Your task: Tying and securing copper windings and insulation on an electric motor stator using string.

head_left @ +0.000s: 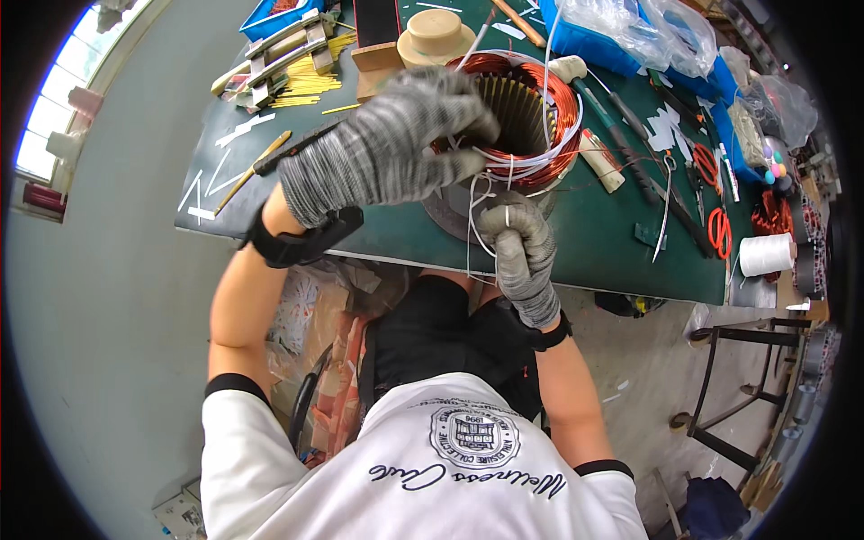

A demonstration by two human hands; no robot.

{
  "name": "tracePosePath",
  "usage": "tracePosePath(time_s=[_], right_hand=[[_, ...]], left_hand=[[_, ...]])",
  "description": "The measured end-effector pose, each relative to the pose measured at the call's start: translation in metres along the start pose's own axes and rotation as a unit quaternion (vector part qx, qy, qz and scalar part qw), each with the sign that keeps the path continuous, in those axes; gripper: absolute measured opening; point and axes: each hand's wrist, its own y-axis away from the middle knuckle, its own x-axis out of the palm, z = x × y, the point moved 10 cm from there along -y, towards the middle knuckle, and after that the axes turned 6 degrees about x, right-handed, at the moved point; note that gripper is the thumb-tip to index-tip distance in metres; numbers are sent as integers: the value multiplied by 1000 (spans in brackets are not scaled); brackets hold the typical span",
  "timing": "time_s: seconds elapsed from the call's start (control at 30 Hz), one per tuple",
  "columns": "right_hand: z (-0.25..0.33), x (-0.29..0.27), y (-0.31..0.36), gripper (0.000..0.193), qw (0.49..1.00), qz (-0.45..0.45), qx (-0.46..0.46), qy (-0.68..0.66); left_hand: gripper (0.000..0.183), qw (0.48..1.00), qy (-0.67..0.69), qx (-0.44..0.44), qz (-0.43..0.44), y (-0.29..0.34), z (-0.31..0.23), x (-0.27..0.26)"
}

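Observation:
A motor stator (pixel 511 112) stands on the green table before me, with copper windings (pixel 565 112) ringing its slotted bore. White cord (pixel 474 216) is bound round the windings and hangs in a loop at the near side. My left hand (pixel 387 135), in a grey knit glove, reaches over the stator's left side; its thumb and fingers are apart, slightly blurred, close to the windings. Just below the near rim, my right hand (pixel 517 243), gloved too, is closed with the white cord running into its fingers.
Right of the stator lie a mallet (pixel 601 160), dark rods, red-handled scissors (pixel 719 232) and a white thread spool (pixel 767 255). Yellow strips (pixel 306 85), a clamp-like wooden tool (pixel 286 54) and a thin stick (pixel 252 174) lie left. Blue bins (pixel 589 40) stand behind.

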Motion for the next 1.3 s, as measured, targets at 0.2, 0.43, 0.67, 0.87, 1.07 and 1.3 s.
tracePosePath(time_s=[0.2,0.43,0.67,0.87,1.07,1.3], right_hand=[[-12,10,2,10,996,-7,38,-76],[3,-7,-1,10,1000,-24,0,2],[-4,-7,2,10,999,-23,22,-24],[-5,-5,3,10,998,-40,4,-47],[0,-6,2,13,996,-34,42,-78],[5,18,-3,12,765,-70,205,-607]], left_hand=[[22,994,-58,93,14,-47,-52,-10],[23,982,171,-28,-77,22,-15,-24],[27,859,371,-229,-268,96,47,44],[21,896,251,-271,-248,73,22,4],[37,946,-308,30,-101,2,-43,15],[23,972,-206,54,-98,9,-17,31]])
